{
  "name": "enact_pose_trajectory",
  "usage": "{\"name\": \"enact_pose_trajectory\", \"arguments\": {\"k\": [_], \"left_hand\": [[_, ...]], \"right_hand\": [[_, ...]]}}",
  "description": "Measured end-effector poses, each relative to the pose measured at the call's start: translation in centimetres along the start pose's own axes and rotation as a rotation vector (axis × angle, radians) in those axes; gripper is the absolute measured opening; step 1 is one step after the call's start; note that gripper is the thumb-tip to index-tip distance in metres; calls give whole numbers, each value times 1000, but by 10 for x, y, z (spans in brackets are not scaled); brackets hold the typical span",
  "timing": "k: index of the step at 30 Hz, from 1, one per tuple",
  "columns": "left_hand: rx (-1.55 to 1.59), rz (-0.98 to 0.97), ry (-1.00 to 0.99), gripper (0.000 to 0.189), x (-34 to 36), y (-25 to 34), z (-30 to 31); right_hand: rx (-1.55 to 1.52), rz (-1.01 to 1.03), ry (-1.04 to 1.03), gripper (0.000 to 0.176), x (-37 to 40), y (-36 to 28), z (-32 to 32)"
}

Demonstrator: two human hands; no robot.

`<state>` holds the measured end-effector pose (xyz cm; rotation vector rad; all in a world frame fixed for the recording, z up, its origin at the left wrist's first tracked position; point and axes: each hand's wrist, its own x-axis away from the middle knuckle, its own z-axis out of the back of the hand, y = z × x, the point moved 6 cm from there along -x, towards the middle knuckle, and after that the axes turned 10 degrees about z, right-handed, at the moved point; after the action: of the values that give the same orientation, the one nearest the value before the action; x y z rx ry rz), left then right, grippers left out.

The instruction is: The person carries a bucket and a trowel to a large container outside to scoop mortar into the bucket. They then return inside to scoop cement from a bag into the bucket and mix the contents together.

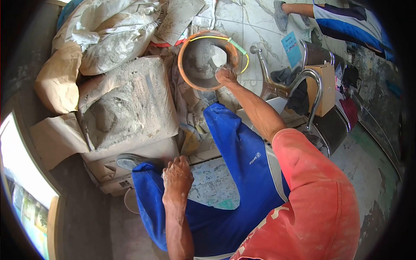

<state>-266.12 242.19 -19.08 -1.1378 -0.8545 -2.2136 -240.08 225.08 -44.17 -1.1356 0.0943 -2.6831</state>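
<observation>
My right hand [226, 76] reaches over the near rim of an orange-brown bucket [183, 69] and grips a pale, flat, scraper-like piece [219, 56]. Inside the bucket is a grey, wet-looking mix [199, 60]. A yellow wire handle with a green grip [237, 46] lies across the rim. My left hand [177, 177] is closed beside my left knee, its fingers curled and dusted with pale powder; nothing shows in it.
A dusty, paper-covered block [130, 104] stands left of the bucket, with white sacks [117, 39] behind it. At right are metal-armed seats [318, 82] with a cardboard box [323, 86]. Another person's leg [299, 8] shows at the top right.
</observation>
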Motion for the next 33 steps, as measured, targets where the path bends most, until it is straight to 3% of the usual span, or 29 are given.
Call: {"name": "enact_pose_trajectory", "arguments": {"k": [4, 6, 9, 10, 13, 14, 20, 23, 30, 33], "left_hand": [[-6, 14, -8, 14, 0, -5, -6], [-10, 12, -6, 13, 1, -6, -6], [1, 18, -4, 13, 1, -6, -3], [2, 19, -2, 13, 1, -6, -3], [14, 23, 5, 13, 1, -8, -2], [11, 22, 6, 13, -1, -9, -1], [29, 29, 13, 14, 2, -10, 4], [11, 53, -19, 24, 2, -12, 4], [17, 102, 25, 16, 10, -17, 8], [-13, 101, 41, 17, 15, -19, 13]], "right_hand": [[117, 28, 119, 40, -15, 1, -6], [123, 66, 174, 32, -10, -11, -6], [400, 259, -127, 28, 7, -41, -11], [403, 260, -128, 28, 18, -42, -13], [399, 288, 242, 27, 37, -43, -9], [401, 292, 246, 27, 34, -40, -10], [308, 286, -83, 29, 16, -22, -17], [255, 220, 43, 25, 17, -6, 4], [314, 191, 96, 32, 82, -15, 62], [261, 336, 193, 34, 140, -57, 93]]}}
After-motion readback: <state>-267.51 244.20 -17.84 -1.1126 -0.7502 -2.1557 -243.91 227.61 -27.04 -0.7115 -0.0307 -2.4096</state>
